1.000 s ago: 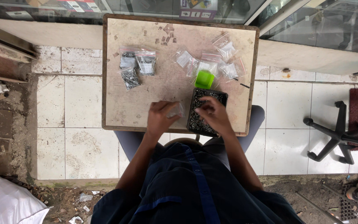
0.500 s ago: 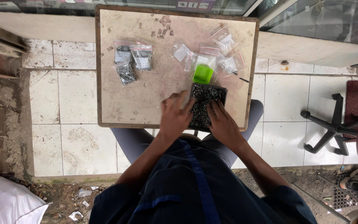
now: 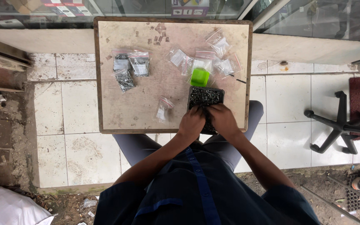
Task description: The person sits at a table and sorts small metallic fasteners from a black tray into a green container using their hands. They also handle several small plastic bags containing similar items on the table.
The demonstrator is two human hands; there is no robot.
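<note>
On the left half of the small square table (image 3: 105, 83), three clear zip bags of dark small parts (image 3: 128, 68) lie close together; one near-empty bag (image 3: 163, 109) sits nearer the middle. Further right, the left hand (image 3: 191, 123) and right hand (image 3: 223, 120) rest curled on the black tray of tiny parts (image 3: 206, 96); whether their fingers pinch anything I cannot tell. The tray reaches the near edge, so a nudge could tip it and scatter pieces. Behind it stand a green box (image 3: 200, 77) and more clear bags (image 3: 219, 54).

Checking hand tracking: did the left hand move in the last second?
Yes. The left hand shifted right across the table, from the bare top beside the black tray onto the tray's near end, next to the right hand.
</note>
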